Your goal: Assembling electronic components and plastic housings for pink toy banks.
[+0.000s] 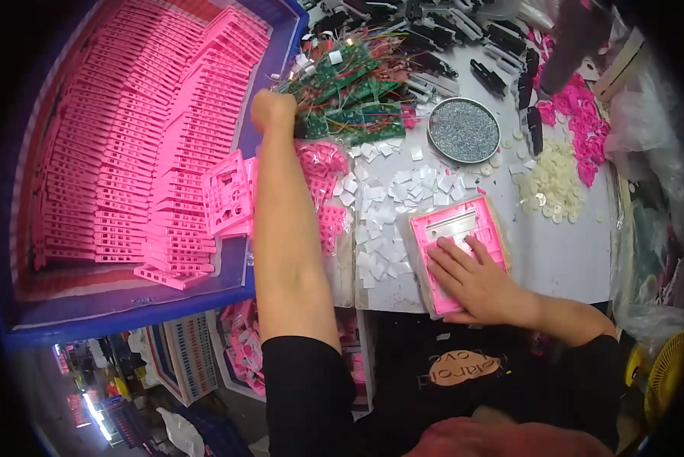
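Note:
My right hand (pixel 479 286) lies with its fingers stretched out over a pink plastic housing (pixel 488 217). A silvery strip shows inside that housing, which rests on a pale, wrapped block at the table's front. Far to the left, my left hand (pixel 275 108) is curled at the edge of a heap of green circuit boards (pixel 349 84) with thin coloured wires. Its fingertips are hidden, so what it grips cannot be made out. Beneath the left forearm lie bagged pink parts (pixel 328 221), and left of it a pink frame (pixel 229 194) with cut-outs leans on the crate.
A blue crate (pixel 128 316) holds rows of stacked pink housings. On the table are white square pads (pixel 410 186), a round tin of tiny metal pieces (pixel 464 129), cream discs (pixel 551 183), magenta parts (pixel 578 114) and black parts (pixel 488 76). A yellow fan (pixel 669 373) stands lower right.

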### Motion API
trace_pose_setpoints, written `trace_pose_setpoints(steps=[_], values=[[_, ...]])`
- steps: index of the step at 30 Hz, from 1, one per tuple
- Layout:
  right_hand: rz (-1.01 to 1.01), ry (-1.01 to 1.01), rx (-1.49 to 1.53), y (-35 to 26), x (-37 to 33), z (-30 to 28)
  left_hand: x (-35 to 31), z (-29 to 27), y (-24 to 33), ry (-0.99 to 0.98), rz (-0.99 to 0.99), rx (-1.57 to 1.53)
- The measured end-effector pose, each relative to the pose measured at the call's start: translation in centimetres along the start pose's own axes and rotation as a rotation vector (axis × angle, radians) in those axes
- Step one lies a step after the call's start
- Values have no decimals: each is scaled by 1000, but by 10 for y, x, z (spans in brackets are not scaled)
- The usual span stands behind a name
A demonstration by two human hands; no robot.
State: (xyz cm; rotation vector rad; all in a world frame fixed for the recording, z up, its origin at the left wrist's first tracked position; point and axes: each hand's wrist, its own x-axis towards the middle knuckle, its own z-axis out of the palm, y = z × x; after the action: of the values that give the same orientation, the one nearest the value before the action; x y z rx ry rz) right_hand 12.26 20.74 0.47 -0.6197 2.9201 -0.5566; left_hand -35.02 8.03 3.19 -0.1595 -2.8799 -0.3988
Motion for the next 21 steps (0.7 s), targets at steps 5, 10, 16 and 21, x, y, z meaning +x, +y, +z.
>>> trace_pose_setpoints(steps=[5,10,16,21], values=[[-48,69,32,3,0,1,-31,-49,-6,308,209,-731],[-290,466,351,10,8,-28,-112,-147,-17,211,60,-1873],[-323,478,1032,-6,53,-80,-215,-144,-28,493,545,-994],[62,300,1920,-15,107,-64,-264,-134,-30,483,893,-563]])
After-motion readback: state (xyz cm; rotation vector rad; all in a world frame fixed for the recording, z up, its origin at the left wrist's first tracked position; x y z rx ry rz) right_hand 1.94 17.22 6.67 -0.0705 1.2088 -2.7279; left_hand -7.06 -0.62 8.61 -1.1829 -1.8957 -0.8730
